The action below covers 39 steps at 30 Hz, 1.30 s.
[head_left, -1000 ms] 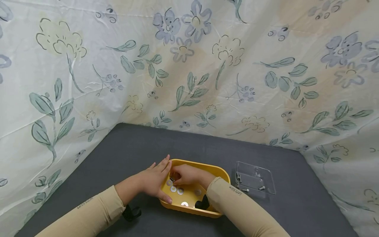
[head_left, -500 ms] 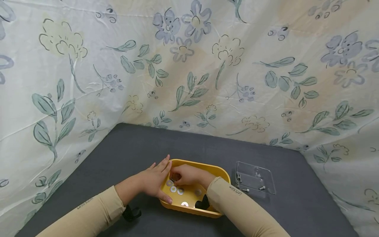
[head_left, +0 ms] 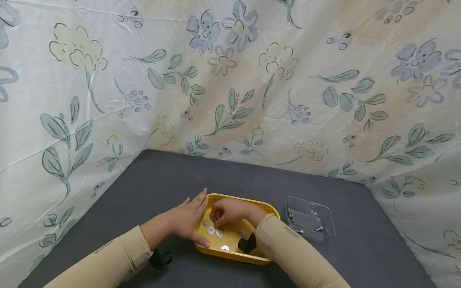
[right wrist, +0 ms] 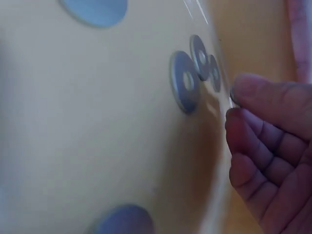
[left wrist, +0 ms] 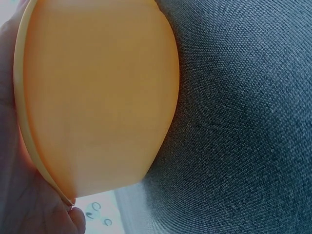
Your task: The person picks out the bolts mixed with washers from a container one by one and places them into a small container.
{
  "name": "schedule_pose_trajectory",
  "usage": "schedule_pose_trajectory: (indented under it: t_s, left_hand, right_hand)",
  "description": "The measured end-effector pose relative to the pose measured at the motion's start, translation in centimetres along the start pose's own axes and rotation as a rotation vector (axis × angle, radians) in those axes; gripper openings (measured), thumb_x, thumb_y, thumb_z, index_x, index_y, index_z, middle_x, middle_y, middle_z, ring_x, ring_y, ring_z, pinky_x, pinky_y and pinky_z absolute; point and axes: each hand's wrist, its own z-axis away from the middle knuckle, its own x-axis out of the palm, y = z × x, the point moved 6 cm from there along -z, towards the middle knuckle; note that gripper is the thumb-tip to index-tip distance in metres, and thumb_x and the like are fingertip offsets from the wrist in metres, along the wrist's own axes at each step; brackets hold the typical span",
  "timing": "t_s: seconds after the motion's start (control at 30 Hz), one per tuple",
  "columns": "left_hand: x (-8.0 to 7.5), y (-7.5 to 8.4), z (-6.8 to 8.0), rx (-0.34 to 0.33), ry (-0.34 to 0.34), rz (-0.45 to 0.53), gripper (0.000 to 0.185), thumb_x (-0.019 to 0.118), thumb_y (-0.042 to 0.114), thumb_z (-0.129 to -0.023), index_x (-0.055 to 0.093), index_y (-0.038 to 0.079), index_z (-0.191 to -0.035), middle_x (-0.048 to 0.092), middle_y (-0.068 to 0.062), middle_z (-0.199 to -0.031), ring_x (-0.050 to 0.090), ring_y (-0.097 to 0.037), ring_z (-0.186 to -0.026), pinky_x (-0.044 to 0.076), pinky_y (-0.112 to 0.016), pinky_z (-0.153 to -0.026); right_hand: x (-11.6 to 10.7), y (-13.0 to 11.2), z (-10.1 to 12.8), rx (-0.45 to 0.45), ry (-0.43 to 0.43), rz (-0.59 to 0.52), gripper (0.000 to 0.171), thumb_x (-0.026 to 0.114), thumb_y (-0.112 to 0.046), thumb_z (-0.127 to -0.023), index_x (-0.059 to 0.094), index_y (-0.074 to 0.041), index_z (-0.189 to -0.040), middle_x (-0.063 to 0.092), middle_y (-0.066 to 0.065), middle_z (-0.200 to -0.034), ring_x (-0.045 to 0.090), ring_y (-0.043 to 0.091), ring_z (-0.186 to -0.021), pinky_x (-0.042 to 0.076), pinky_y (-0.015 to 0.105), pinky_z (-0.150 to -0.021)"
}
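In the head view a yellow plastic tray (head_left: 237,258) stands on the dark cloth. My left hand (head_left: 185,220) rests on its left end, fingers straight and spread along the rim, thumb over the front edge. Inside the tray, my right hand (head_left: 230,211) pinches a small washer between thumb and fingertips; only a thin metal edge shows in the right wrist view. Several flat washers (right wrist: 185,82) lie on the tray floor near those fingers. Another washer (head_left: 225,248) lies by the tray's front wall. From the left wrist, the tray's outer end wall (left wrist: 102,97) fills much of the view.
A clear plastic box (head_left: 329,224) with several bolts (head_left: 318,229) sits right of the tray. Black wrist gear (head_left: 160,260) hangs under the left wrist, and a black piece (head_left: 247,244) under the right. Floral cloth walls (head_left: 230,100) enclose the table.
My right hand has shifted slightly right and away from the tray's left end, pinching the washer. The left hand has stayed on the rim.
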Motion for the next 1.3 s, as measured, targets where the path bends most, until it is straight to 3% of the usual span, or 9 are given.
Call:
schedule_pose_trajectory:
  t_s: [0.37, 0.77, 1.3]
  left_hand:
    - [-0.1, 0.1, 0.0, -0.007, -0.006, -0.004, 0.128, 0.052, 0.083, -0.059, 0.005, 0.002, -0.146, -0.013, -0.012, -0.152, -0.002, -0.024, -0.14, 0.015, -0.052, -0.108]
    - [0.0, 0.1, -0.1, -0.024, -0.014, -0.006, 0.131, 0.051, 0.086, -0.056, 0.005, 0.003, -0.147, -0.012, -0.011, -0.152, -0.001, -0.023, -0.14, 0.015, -0.051, -0.108]
    - [-0.1, 0.1, 0.0, -0.019, -0.01, -0.002, 0.13, 0.052, 0.084, -0.057, 0.006, 0.002, -0.147, -0.012, -0.01, -0.152, -0.001, -0.022, -0.14, 0.014, -0.051, -0.108]
  right_hand:
    - [-2.2, -0.7, 1.9, -0.006, 0.006, -0.01, 0.013, 0.071, -0.016, -0.081, 0.062, -0.016, -0.09, 0.057, -0.01, -0.075, 0.051, 0.002, -0.065, 0.046, 0.017, -0.061]
    - [-5.0, -0.5, 5.0, 0.004, 0.098, -0.094, 0.015, 0.068, -0.014, -0.083, 0.063, -0.01, -0.096, 0.059, -0.007, -0.077, 0.053, 0.008, -0.068, 0.047, 0.022, -0.064]
    - [-8.3, 1.3, 9.9, 0.109, 0.208, -0.192, 0.017, 0.068, -0.015, -0.084, 0.062, -0.01, -0.098, 0.059, 0.0, -0.079, 0.053, 0.017, -0.071, 0.049, 0.029, -0.067]
